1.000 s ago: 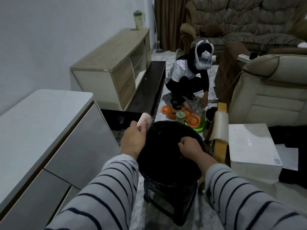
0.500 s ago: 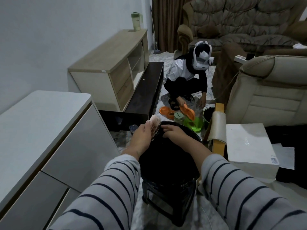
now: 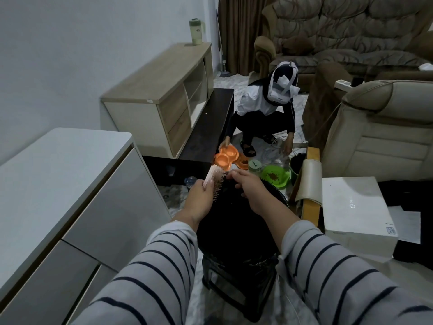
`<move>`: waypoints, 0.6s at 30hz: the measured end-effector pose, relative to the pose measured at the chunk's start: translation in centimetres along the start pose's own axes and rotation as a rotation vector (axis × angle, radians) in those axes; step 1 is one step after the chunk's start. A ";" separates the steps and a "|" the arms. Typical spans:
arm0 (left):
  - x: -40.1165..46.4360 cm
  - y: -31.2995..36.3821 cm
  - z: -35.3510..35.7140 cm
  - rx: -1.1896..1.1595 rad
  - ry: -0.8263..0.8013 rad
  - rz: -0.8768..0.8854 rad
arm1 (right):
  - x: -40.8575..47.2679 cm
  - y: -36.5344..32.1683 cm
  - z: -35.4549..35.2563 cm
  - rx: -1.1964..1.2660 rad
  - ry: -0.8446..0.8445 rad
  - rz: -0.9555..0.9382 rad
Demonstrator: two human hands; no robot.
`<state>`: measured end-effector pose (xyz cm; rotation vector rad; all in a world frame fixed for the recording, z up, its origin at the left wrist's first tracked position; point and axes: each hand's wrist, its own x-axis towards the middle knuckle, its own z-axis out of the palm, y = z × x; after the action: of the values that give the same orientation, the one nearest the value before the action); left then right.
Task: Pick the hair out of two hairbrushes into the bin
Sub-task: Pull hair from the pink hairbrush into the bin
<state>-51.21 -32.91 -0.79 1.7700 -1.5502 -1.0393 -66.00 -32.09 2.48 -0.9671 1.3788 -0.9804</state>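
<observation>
My left hand (image 3: 199,198) grips a pink hairbrush (image 3: 50,175) by its handle, bristles facing right, over the left rim of the black bin (image 3: 236,233). My right hand (image 3: 250,187) reaches across the bin's opening, its fingertips pinched at the bristles near the top of the brush. Whether hair is between the fingers is too small to tell. The bin stands on a dark stool between my striped sleeves. Only one brush is in view.
A white cabinet (image 3: 58,188) runs along my left. A white box (image 3: 356,214) lies to the right, by a beige armchair (image 3: 384,130). Beyond the bin a person (image 3: 264,113) crouches over orange dishes (image 3: 226,157) and a green bowl (image 3: 275,177) on the floor.
My right hand has moved from the bin's right side across to the brush bristles. The left hand turned the brush so its bristles face right. The crouching person shifted the orange dishes.
</observation>
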 end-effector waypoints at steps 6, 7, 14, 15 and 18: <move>0.0 0.0 0.0 0.026 -0.029 -0.033 | 0.5 -0.6 0.1 0.419 -0.066 0.038; 0.0 0.0 0.0 0.029 -0.032 -0.033 | 0.3 -0.7 0.1 0.411 -0.086 0.046; -0.1 -0.1 -0.5 0.036 -0.004 -0.027 | 0.4 0.2 -0.1 -0.220 0.063 -0.107; -0.2 -0.1 -0.7 0.032 0.006 -0.027 | 0.4 0.3 -0.2 -0.366 0.060 -0.161; -0.5 0.3 -1.0 0.049 0.045 -0.024 | 0.2 0.5 -0.4 -0.678 -0.002 -0.232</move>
<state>-50.52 -32.58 0.13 1.8369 -1.5421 -0.9736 -66.39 -32.09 1.93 -1.6572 1.6610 -0.6727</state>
